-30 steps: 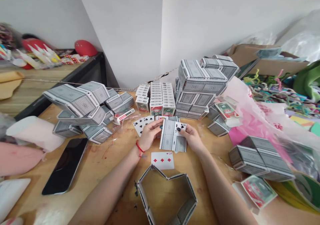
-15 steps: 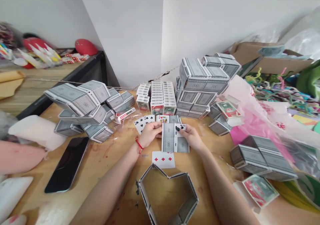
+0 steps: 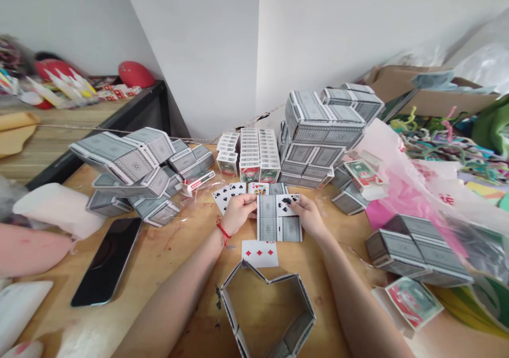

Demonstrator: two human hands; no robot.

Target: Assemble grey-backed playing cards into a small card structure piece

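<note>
My left hand (image 3: pixel 238 214) grips the left side of a grey-backed playing card (image 3: pixel 266 220), thumb on top. In my right hand (image 3: pixel 311 215), between thumb and fingers, is the eight of spades (image 3: pixel 285 205), face up. Its left edge meets the grey card, and another grey-backed card (image 3: pixel 291 229) shows beneath it. Just below the hands a diamond card (image 3: pixel 259 254) lies face up on the table. Nearer me stands a heart-shaped frame (image 3: pixel 268 281) built of folded cards. Beyond my left hand several spade cards (image 3: pixel 229 192) are fanned out, beside a king card (image 3: pixel 260 188).
Card-block structures rise at left (image 3: pixel 131 167) and right (image 3: pixel 324 135), with card boxes (image 3: pixel 249 154) stacked between them. A phone (image 3: pixel 106 262) lies at left. On the right are a card module (image 3: pixel 415 249), an opened card box (image 3: pixel 413 304) and pink plastic (image 3: pixel 392 207).
My right hand has shifted slightly right, bringing the eight of spades more fully into sight. My left hand and the grey card have hardly moved.
</note>
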